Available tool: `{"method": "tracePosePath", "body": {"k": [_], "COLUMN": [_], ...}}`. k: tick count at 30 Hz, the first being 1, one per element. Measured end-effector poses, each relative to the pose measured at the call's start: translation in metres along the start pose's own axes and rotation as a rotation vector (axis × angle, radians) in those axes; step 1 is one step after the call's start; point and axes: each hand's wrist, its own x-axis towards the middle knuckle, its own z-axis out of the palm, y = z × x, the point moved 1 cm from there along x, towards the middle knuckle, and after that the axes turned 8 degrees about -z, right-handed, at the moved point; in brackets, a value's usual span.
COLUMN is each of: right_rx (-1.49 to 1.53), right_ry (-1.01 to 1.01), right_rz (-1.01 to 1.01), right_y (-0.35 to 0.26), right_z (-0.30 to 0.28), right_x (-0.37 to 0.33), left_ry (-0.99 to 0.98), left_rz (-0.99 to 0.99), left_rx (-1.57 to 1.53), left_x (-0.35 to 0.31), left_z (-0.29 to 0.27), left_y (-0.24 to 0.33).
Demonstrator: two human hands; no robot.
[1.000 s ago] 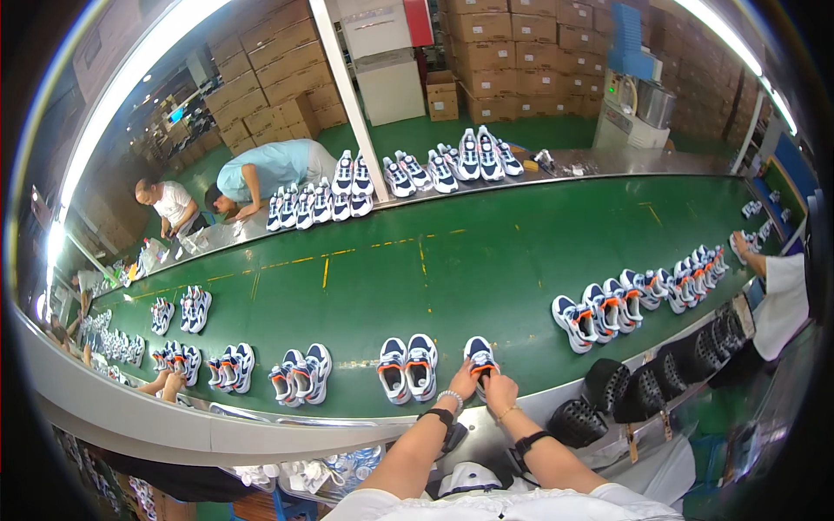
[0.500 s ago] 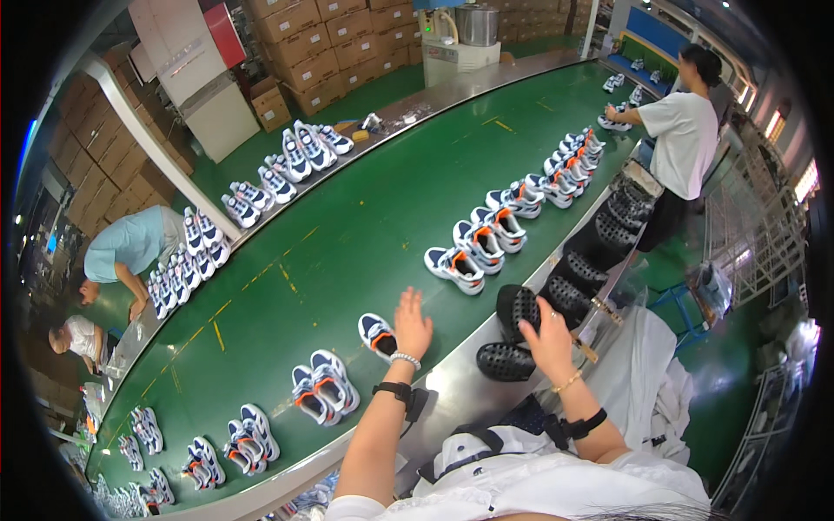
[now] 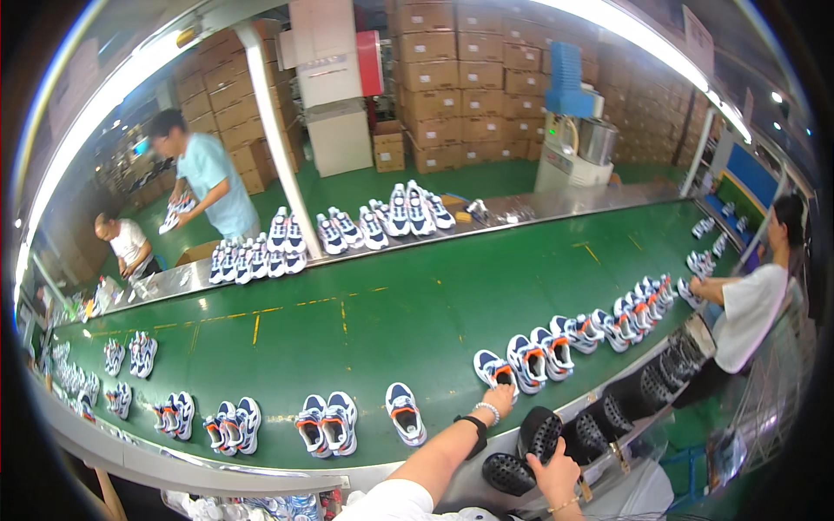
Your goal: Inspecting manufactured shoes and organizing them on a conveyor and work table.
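Observation:
My left hand (image 3: pixel 499 399), with a beaded bracelet at the wrist, is closed on the heel of a white and navy sneaker (image 3: pixel 489 365) with an orange lining. That sneaker rests on the green conveyor belt (image 3: pixel 391 321), beside a row of similar ones. My right hand (image 3: pixel 556 473) grips a black, hole-covered, shoe-shaped piece (image 3: pixel 542 431) near the belt's metal edge; its fingers are partly hidden behind the piece. Another black perforated piece (image 3: pixel 508 474) lies just left of this hand. A single sneaker (image 3: pixel 405 414) stands on the belt left of my left forearm.
More black perforated pieces (image 3: pixel 615 417) line the near edge toward a co-worker (image 3: pixel 757 304) at right. Sneakers (image 3: pixel 398 213) stand on the far ledge. Across the belt, another person (image 3: pixel 213 182) holds a shoe. Stacked cartons (image 3: pixel 434 78) fill the back.
My left hand has moved right, from beside the single sneaker to the sneaker it now grips. The head view has tilted up and turned left. The person across has straightened up.

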Motion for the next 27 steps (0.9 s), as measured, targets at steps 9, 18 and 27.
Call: {"method": "tracePosePath", "body": {"k": [9, 18, 27], "right_rx": [0.037, 0.178, 0.409], "right_ry": [0.053, 0.102, 0.308], "right_rz": [-0.036, 0.006, -0.135], "right_y": [-0.004, 0.002, 0.008], "right_z": [0.002, 0.001, -0.017], "right_x": [0.012, 0.003, -0.027], "left_ry": [-0.034, -0.005, -0.248], "left_rz": [-0.058, -0.213, -0.391], "left_rx": [0.112, 0.119, -0.042], "left_x": [-0.07, -0.134, -0.133], "left_z": [0.006, -0.001, 0.003], "left_y": [-0.066, -0.09, -0.092]}}
